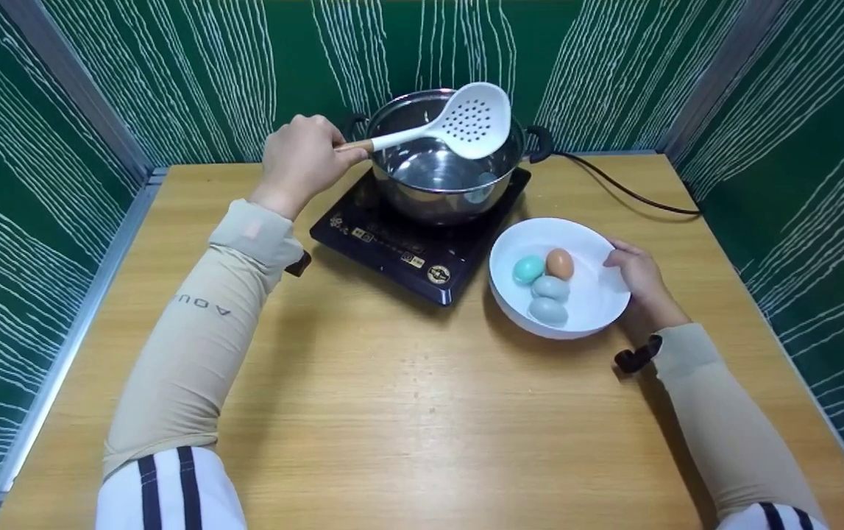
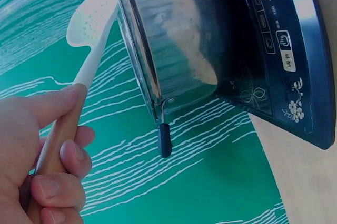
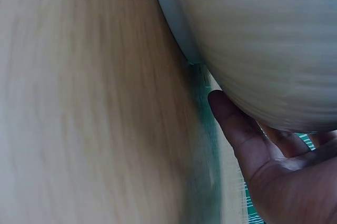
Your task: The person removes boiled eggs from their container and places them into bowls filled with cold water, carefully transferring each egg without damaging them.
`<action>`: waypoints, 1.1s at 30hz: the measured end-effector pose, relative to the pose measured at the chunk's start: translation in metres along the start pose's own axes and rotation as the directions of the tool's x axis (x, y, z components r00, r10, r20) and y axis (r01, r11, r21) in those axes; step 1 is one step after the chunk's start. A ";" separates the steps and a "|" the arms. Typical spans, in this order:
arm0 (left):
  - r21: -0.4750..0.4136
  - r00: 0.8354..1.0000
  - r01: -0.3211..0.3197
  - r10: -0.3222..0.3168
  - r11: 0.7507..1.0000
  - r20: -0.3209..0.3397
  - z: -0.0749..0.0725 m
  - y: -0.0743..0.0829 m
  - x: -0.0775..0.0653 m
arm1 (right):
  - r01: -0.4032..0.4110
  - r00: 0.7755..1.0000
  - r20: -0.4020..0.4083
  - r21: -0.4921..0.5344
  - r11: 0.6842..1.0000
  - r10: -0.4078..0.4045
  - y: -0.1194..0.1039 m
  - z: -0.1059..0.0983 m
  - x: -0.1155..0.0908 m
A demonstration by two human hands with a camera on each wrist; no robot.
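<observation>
My left hand (image 1: 305,158) grips the wooden handle (image 2: 66,129) of a white skimmer (image 1: 473,121). The skimmer's perforated head hangs over a shiny steel pot (image 1: 440,206) with black side handles. At the right, my right hand (image 1: 641,276) holds a white bowl (image 1: 605,298) by its far right side, thumb over the rim and fingers against the outside. A brown egg (image 1: 559,263), a turquoise egg (image 1: 528,269) and two pale blue-grey eggs (image 1: 548,311) lie together in the bowl. The right wrist view shows the bowl's rounded outer wall (image 3: 274,50) beside my fingers.
Beneath the pot sits a black induction cooker (image 1: 392,254), turned at an angle on the wooden table (image 1: 392,412). A black cord (image 1: 635,195) runs off to the right edge. Green panels (image 1: 193,81) with white streaks enclose the table at the back and sides.
</observation>
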State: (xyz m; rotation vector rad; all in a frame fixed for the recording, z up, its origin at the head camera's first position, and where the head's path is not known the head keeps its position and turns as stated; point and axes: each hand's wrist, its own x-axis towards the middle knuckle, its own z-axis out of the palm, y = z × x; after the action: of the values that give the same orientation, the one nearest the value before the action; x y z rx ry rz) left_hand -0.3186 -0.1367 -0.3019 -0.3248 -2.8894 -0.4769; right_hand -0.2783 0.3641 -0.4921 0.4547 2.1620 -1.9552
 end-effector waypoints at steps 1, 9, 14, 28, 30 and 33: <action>0.001 1.000 0.009 -0.009 1.000 0.007 0.000 0.000 0.001 | 0.003 1.000 0.003 -0.012 1.000 -0.003 0.000 0.000 0.000; 0.084 0.999 0.046 -0.047 0.995 0.013 0.005 0.002 0.012 | 0.039 0.999 -0.005 -0.057 0.998 -0.039 0.002 0.001 0.002; 0.132 0.997 0.053 -0.060 0.990 0.048 0.009 0.005 0.017 | 0.022 1.000 -0.008 -0.024 0.999 -0.022 0.002 0.002 0.002; 0.236 0.994 0.025 -0.049 0.971 0.094 0.016 0.022 0.025 | 0.040 0.999 0.000 -0.057 0.998 -0.040 0.000 0.000 0.001; 0.246 0.995 0.020 -0.042 0.969 0.087 0.017 0.026 0.026 | 0.044 0.999 -0.002 -0.063 0.997 -0.045 0.000 0.000 0.001; 0.266 0.996 0.012 -0.036 0.964 0.085 0.017 0.032 0.027 | 0.053 0.998 -0.019 -0.073 0.996 -0.054 0.000 0.000 0.002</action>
State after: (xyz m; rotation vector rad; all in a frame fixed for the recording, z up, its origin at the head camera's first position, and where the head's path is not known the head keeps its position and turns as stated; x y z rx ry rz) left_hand -0.3388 -0.0963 -0.3026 -0.2749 -2.9970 -0.0755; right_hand -0.2796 0.3645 -0.4930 0.4112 2.2718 -1.8997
